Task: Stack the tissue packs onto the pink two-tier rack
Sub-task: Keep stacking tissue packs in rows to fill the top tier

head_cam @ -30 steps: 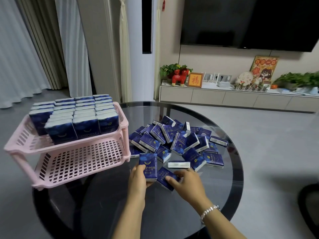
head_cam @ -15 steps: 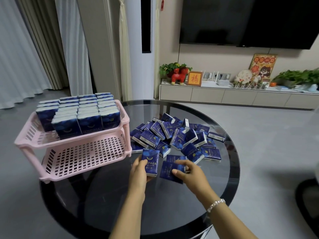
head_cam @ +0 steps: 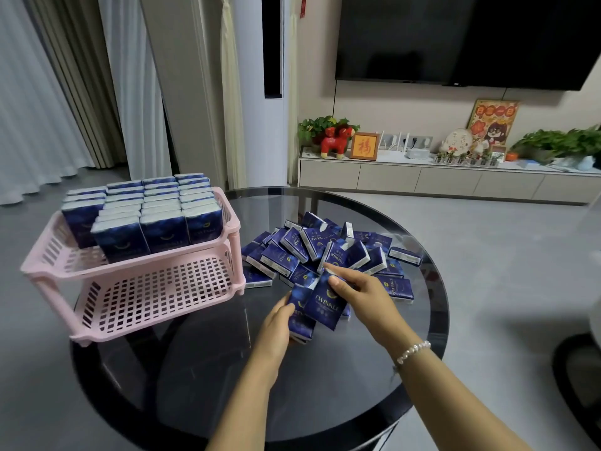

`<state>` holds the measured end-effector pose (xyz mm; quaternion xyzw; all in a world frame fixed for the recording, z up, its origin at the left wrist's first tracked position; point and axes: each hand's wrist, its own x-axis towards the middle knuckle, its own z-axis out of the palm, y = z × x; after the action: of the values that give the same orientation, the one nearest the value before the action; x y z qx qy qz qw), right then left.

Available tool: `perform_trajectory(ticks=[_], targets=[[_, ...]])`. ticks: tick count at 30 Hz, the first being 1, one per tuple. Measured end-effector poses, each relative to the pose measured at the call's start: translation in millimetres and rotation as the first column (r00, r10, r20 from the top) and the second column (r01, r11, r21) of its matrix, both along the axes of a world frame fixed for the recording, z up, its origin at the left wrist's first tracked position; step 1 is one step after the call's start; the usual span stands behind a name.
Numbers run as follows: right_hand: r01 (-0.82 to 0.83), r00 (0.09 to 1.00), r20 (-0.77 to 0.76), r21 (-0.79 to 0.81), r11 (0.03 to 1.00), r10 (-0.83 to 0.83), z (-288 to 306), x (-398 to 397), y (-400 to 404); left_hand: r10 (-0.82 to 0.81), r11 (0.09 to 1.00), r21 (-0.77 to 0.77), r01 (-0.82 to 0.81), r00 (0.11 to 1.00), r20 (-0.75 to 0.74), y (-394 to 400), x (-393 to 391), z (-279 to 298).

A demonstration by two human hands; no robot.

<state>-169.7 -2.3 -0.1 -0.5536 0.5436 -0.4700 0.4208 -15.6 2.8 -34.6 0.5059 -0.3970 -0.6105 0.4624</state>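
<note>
The pink two-tier rack (head_cam: 136,268) stands at the table's left. Its upper tier is filled with several upright dark blue tissue packs (head_cam: 146,209); its lower tier (head_cam: 156,294) holds nothing. A loose heap of blue tissue packs (head_cam: 325,249) lies on the table to the rack's right. My left hand (head_cam: 276,323) grips a tissue pack (head_cam: 300,317) just in front of the heap. My right hand (head_cam: 361,296) holds a second pack (head_cam: 325,304), tilted and pressed against the first one.
The round dark glass table (head_cam: 201,379) has its edge close on the right and front. A white TV cabinet (head_cam: 439,180) with plants and ornaments stands behind, under a wall-mounted TV (head_cam: 455,37). A dark chair part (head_cam: 579,369) shows at the right edge.
My right hand has lifted its pack off the table and brought it against the pack in my left hand. The view has shifted a little, so the rack sits further right in the frame.
</note>
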Motion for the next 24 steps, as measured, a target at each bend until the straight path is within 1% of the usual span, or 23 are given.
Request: perform_trajectory(ticks=[3,4,5,8,10,12,14,15,16,17,19,22,24], targets=[[-0.021,0.979,-0.203,-0.046,0.999,0.011,-3.0,9.1,-5.4,-0.045,0.999,-0.002,0.045,0.999,-0.022,-0.1,0.3,-1.0],[-0.025,0.966,-0.259,-0.054,0.998,0.010,-4.6,11.7,-7.2,-0.047,0.999,0.007,0.048,0.998,-0.041,-1.3,0.8,-2.4],[-0.021,0.959,-0.285,-0.055,0.998,0.005,-5.7,14.4,-8.4,-0.051,0.998,0.019,0.052,0.996,-0.068,-1.7,1.2,-2.9],[0.007,0.974,-0.225,-0.024,1.000,-0.012,-10.5,21.1,-10.4,-0.099,0.994,0.040,0.105,0.986,-0.131,-2.9,1.7,-4.9],[0.010,0.982,-0.191,-0.020,1.000,-0.013,-12.7,23.3,-11.3,-0.142,0.990,0.004,0.143,0.984,-0.104,-2.4,2.8,-7.0],[-0.022,0.990,-0.143,-0.017,1.000,0.019,-11.7,22.8,-11.6,-0.157,0.987,-0.039,0.155,0.987,-0.041,-0.8,3.6,-8.4],[-0.047,0.996,-0.078,0.012,0.999,0.048,-9.2,20.1,-12.6,-0.110,0.993,-0.054,0.108,0.994,-0.019,-0.9,4.0,-9.0],[-0.033,0.997,-0.065,0.032,0.999,0.035,-8.9,17.6,-14.3,-0.072,0.996,-0.047,0.071,0.997,-0.026,-1.8,4.5,-9.2],[-0.001,0.996,-0.090,0.055,0.999,0.006,-9.6,14.0,-17.2,-0.032,0.999,-0.034,0.031,0.999,-0.031,-3.4,5.4,-9.7],[0.036,0.987,-0.159,0.079,0.996,-0.023,-10.8,9.8,-20.3,0.008,1.000,-0.021,-0.008,1.000,-0.027,-4.9,6.5,-10.0],[0.085,0.929,-0.368,0.126,0.988,-0.033,-16.0,1.7,-26.0,0.073,0.997,-0.003,-0.073,0.997,-0.020,-7.8,8.3,-11.7],[0.109,0.778,-0.628,0.156,0.982,0.014,-26.7,-4.9,-32.0,0.121,0.993,0.014,-0.121,0.992,-0.032,-10.8,8.9,-15.4],[0.126,0.697,-0.717,0.157,0.980,0.025,-32.0,-6.3,-35.5,0.125,0.992,0.009,-0.125,0.991,-0.036,-12.4,9.0,-17.1]])
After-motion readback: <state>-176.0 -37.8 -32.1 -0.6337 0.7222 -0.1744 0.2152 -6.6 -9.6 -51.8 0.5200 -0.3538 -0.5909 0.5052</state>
